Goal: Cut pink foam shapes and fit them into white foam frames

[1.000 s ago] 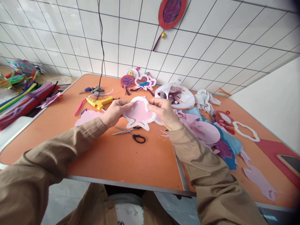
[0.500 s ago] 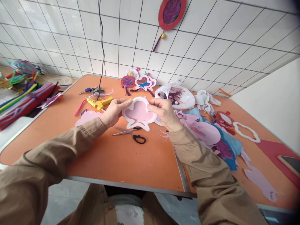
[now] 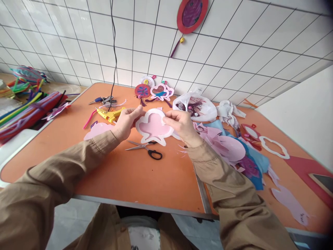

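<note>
Above the orange table I hold a pink paper cutout with a white scalloped frame (image 3: pixel 161 139), its pink middle facing me. My right hand (image 3: pixel 179 123) pinches its upper right edge between thumb and fingers. At the left edge is my left hand (image 3: pixel 128 121), its thumb raised along the rim and its fingers partly hidden behind the piece. Just below lies a pair of scissors (image 3: pixel 154 154) with black handles, blades apart. A yellow glue gun (image 3: pixel 109 114) rests beyond my left hand, near a pink paper shape (image 3: pixel 97 131).
Pink paper scraps (image 3: pixel 230 147) and blue sheets pile up at right, near a white scalloped frame (image 3: pixel 265 140). A plastic bag (image 3: pixel 208 107) and finished ornaments (image 3: pixel 142 91) stand by the tiled wall. Colourful pipe cleaners (image 3: pixel 31 113) lie at far left. A black cord (image 3: pixel 113 52) hangs down.
My left thumb has lifted and drawn back slightly to the left from the frame's upper edge. My right hand and the cutout have stayed nearly still.
</note>
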A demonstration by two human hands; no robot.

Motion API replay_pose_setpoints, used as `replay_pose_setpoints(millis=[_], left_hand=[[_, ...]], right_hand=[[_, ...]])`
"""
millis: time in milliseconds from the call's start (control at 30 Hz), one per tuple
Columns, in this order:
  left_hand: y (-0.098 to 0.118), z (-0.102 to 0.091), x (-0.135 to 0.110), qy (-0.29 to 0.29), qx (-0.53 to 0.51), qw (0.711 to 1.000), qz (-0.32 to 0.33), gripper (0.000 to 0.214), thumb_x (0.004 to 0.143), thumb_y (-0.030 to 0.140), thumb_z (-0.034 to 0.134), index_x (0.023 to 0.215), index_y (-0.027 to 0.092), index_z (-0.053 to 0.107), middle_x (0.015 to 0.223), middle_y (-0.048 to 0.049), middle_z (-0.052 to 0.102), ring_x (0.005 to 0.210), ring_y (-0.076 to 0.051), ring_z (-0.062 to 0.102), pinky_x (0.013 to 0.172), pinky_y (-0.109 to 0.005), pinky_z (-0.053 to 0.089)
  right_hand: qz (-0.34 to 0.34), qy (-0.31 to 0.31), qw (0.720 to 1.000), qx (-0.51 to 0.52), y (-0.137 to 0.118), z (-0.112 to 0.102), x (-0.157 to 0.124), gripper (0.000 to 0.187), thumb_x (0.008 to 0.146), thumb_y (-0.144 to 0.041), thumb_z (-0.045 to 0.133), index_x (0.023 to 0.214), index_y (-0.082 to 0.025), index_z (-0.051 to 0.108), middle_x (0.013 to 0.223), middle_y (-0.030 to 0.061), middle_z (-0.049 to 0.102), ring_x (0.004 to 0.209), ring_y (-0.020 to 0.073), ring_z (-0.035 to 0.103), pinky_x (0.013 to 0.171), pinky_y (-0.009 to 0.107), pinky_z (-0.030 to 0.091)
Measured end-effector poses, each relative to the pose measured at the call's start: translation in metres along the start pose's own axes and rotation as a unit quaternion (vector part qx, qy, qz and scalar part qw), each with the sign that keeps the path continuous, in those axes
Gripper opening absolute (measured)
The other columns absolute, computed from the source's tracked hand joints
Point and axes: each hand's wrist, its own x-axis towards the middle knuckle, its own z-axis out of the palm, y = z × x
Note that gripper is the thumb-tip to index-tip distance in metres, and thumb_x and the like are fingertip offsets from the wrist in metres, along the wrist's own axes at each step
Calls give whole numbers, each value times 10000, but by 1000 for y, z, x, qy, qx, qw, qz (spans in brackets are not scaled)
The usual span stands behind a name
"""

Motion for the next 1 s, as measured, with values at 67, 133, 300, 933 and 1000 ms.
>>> replay_pose_setpoints(millis=[67, 133, 300, 933, 1000], left_hand=[[-2, 0, 0, -31, 2, 999, -10, 496, 613, 589, 917, 650, 139, 713, 572, -22, 618, 496, -111, 544, 447, -231, 405], [-5, -1, 0, -52, 1, 998, -22, 452, 587, 508, 956, 643, 132, 711, 558, -6, 607, 494, -93, 531, 452, -217, 400], [-4, -1, 1, -32, -66, 997, -29, 474, 488, 405, 1012, 793, 127, 780, 727, -38, 726, 587, -123, 622, 523, -240, 512], [-2, 5, -10, -83, 62, 995, 3, 396, 583, 471, 939, 630, 129, 745, 591, -48, 661, 546, -148, 586, 499, -262, 436], [-1, 6, -13, -94, 86, 992, 14, 372, 606, 464, 920, 607, 142, 734, 578, -48, 651, 532, -147, 572, 492, -264, 425]], right_hand=[[0, 4, 1000, 2, 0, 0, 0, 189, 694, -359, 731, 604, -204, 672, 555, -8, 595, 537, 132, 480, 524, 285, 330], [-1, 10, 1000, 1, 0, 0, 0, 186, 687, -357, 734, 601, -204, 674, 556, -7, 597, 542, 135, 483, 523, 284, 333], [-18, 26, 999, 17, 0, 0, 1, 177, 702, -341, 725, 605, -200, 683, 602, 1, 638, 575, 137, 509, 554, 287, 367], [-267, 69, 948, -157, -6, 2, -9, 172, 854, -285, 733, 1023, -254, 742, 1209, 104, 707, 1137, 286, 664, 910, 455, 568], [-315, 54, 923, -213, -11, 4, -13, 105, 888, -245, 709, 979, -272, 754, 1244, 92, 698, 1187, 298, 647, 978, 502, 549]])
